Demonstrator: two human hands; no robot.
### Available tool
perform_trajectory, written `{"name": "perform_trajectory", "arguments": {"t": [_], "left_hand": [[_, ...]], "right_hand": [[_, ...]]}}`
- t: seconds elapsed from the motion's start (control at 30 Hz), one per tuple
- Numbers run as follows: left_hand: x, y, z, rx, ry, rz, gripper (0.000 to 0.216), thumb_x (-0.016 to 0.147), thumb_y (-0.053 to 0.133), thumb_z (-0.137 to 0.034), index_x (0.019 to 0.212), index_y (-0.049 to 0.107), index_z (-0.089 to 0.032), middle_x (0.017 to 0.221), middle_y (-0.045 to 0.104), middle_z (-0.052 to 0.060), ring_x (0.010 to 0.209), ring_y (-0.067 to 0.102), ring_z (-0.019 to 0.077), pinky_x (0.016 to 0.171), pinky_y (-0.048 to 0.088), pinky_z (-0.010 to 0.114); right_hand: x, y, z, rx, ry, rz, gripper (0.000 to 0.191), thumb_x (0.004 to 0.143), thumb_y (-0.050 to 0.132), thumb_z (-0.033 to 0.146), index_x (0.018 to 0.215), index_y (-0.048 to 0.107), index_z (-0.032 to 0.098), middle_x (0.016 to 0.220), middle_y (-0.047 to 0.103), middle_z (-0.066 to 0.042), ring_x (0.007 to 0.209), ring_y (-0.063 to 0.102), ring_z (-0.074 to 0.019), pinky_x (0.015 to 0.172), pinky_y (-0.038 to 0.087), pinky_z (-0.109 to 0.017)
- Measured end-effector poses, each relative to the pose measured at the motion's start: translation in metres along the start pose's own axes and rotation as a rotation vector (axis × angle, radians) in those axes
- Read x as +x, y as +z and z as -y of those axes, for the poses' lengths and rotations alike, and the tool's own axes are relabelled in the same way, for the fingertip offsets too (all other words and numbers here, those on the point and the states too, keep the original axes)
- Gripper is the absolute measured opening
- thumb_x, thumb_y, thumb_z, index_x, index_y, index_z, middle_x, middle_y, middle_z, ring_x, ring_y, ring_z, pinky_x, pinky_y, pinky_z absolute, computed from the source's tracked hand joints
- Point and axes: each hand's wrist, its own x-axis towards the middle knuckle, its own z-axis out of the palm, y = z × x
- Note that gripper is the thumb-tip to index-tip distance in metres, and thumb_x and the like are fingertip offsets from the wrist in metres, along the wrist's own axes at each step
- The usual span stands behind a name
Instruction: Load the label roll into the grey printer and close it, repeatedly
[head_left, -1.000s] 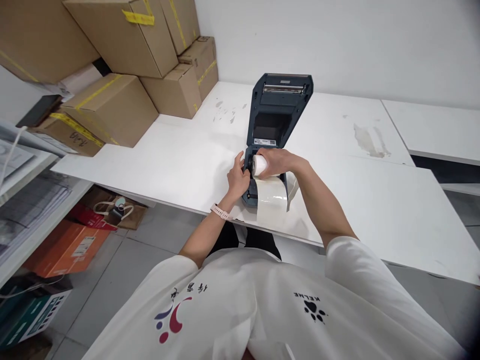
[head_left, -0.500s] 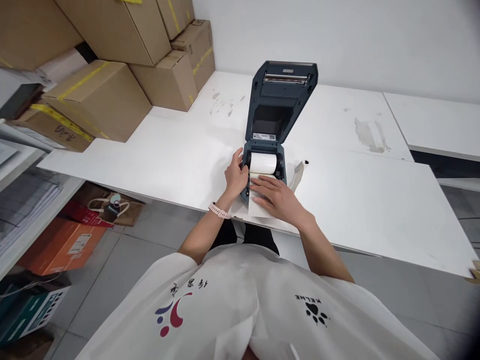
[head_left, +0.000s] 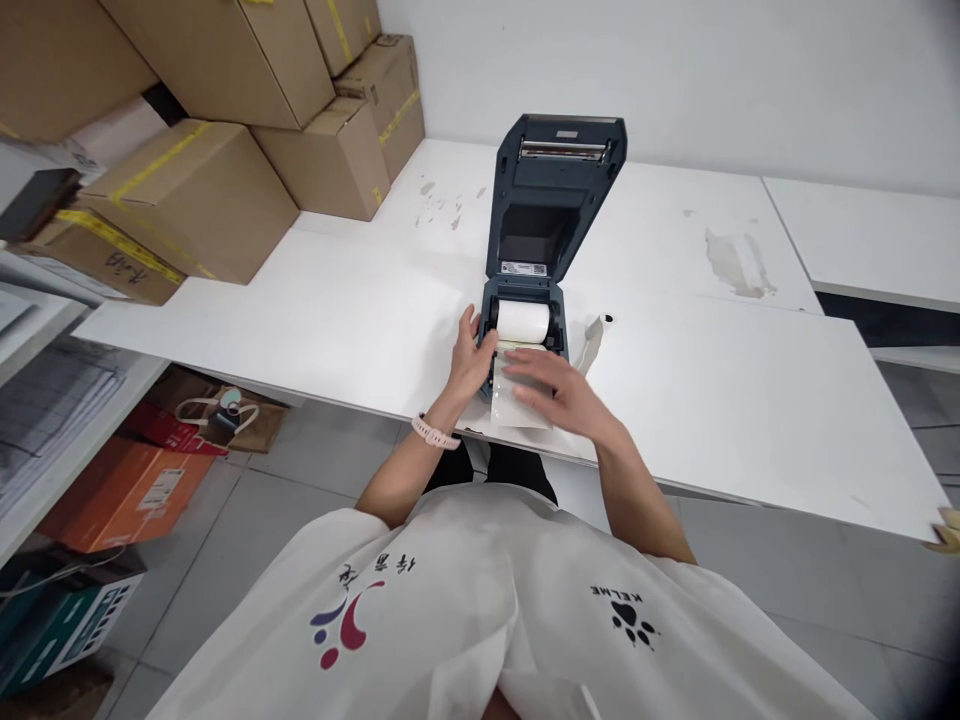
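Note:
A dark blue-grey label printer (head_left: 556, 235) stands on the white table with its lid raised. Inside its base lies a roll of white labels (head_left: 523, 321), and a strip of label paper (head_left: 517, 402) runs from it over the printer's front. My left hand (head_left: 471, 360) grips the printer's left side, thumb on the inner edge and fingers along the outside. Over the strip is my right hand (head_left: 562, 392), fingers stretched out and spread; whether the fingertips touch the paper I cannot tell. Right of the printer lies a small core with a curled strip of backing paper (head_left: 596, 340).
Cardboard boxes (head_left: 202, 200) are stacked at the back left of the table (head_left: 360, 310), against a white wall. An orange box (head_left: 127, 490) and other goods sit low on the left. Another table section (head_left: 877, 230) adjoins on the right.
My right hand has lifted slightly from the label strip, its fingers more spread, and more of the paper shows. My left hand stays at the printer's side. The view has shifted a little.

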Motion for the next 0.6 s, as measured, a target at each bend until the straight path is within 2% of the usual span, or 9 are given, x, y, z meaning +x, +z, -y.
{"name": "perform_trajectory", "arguments": {"t": [0.03,0.1,0.17,0.2,0.27,0.37,0.47,0.53,0.6], "left_hand": [[-0.012,0.0,0.003,-0.025,-0.044,0.036,0.073,0.094,0.057,-0.048,0.158,0.025,-0.029,0.169,0.029,0.008,0.156,0.031,0.0263,0.121,0.04,0.04],[-0.037,-0.001,0.008,-0.073,-0.105,0.09,0.087,0.089,0.063,-0.055,0.16,0.018,-0.032,0.171,0.024,0.007,0.155,0.032,0.0278,0.119,0.042,0.039],[-0.06,-0.003,0.014,-0.096,-0.12,0.125,0.095,0.086,0.067,-0.058,0.161,0.015,-0.033,0.171,0.025,0.007,0.154,0.034,0.0283,0.119,0.044,0.039],[-0.068,-0.004,0.017,-0.106,-0.115,0.14,0.097,0.085,0.068,-0.058,0.162,0.013,-0.033,0.17,0.027,0.008,0.153,0.036,0.0283,0.119,0.044,0.04],[-0.079,-0.007,0.021,-0.116,-0.105,0.159,0.1,0.084,0.069,-0.058,0.162,0.013,-0.033,0.168,0.032,0.009,0.15,0.041,0.0287,0.117,0.045,0.04],[-0.081,-0.012,0.025,-0.12,-0.099,0.168,0.093,0.086,0.066,-0.059,0.161,0.019,-0.033,0.165,0.039,0.009,0.146,0.047,0.0285,0.115,0.047,0.039],[-0.074,-0.017,0.026,-0.167,-0.122,0.124,0.072,0.093,0.052,-0.061,0.156,0.034,-0.031,0.163,0.043,0.005,0.148,0.045,0.0259,0.117,0.045,0.037],[-0.069,-0.021,0.023,-0.233,-0.176,0.086,0.066,0.097,0.04,-0.063,0.154,0.038,-0.029,0.162,0.045,0.006,0.147,0.046,0.0252,0.118,0.044,0.038],[-0.065,-0.023,0.018,-0.272,-0.215,0.053,0.068,0.098,0.033,-0.064,0.155,0.037,-0.028,0.163,0.043,0.007,0.148,0.045,0.0251,0.118,0.044,0.04]], "right_hand": [[0.008,-0.01,-0.005,0.053,0.023,-0.093,0.038,0.1,0.049,0.052,0.13,0.066,0.034,0.141,0.065,-0.003,0.139,0.055,-0.0286,0.117,0.044,-0.053],[0.036,-0.037,-0.019,0.086,0.089,-0.347,0.049,0.099,0.046,0.062,0.136,0.061,0.034,0.146,0.061,-0.003,0.142,0.052,-0.028,0.122,0.039,-0.051],[0.077,-0.066,-0.038,0.093,0.157,-0.531,0.07,0.094,0.038,0.075,0.152,0.042,0.036,0.161,0.043,0.0,0.153,0.036,-0.0281,0.126,0.031,-0.051],[0.1,-0.08,-0.047,0.136,0.173,-0.568,0.077,0.092,0.033,0.08,0.157,0.031,0.038,0.167,0.033,0.003,0.156,0.029,-0.0269,0.128,0.028,-0.049],[0.143,-0.103,-0.06,0.255,0.195,-0.512,0.085,0.091,0.017,0.084,0.161,0.019,0.036,0.17,0.021,0.007,0.159,0.022,-0.0236,0.128,0.028,-0.046],[0.172,-0.114,-0.064,0.335,0.198,-0.402,0.092,0.089,-0.007,0.082,0.161,0.019,0.031,0.167,0.028,0.003,0.157,0.027,-0.0231,0.122,0.039,-0.044],[0.145,-0.097,-0.049,0.311,0.15,-0.493,0.088,0.091,-0.005,0.079,0.154,0.031,0.03,0.159,0.042,-0.002,0.148,0.041,-0.0244,0.118,0.045,-0.042],[0.106,-0.073,-0.034,0.278,0.123,-0.556,0.081,0.094,-0.002,0.076,0.145,0.044,0.031,0.149,0.053,-0.003,0.141,0.049,-0.0239,0.118,0.044,-0.042],[0.064,-0.047,-0.018,0.215,0.132,-0.524,0.078,0.098,-0.002,0.07,0.136,0.054,0.03,0.145,0.057,-0.003,0.141,0.051,-0.0238,0.12,0.041,-0.044]]}}
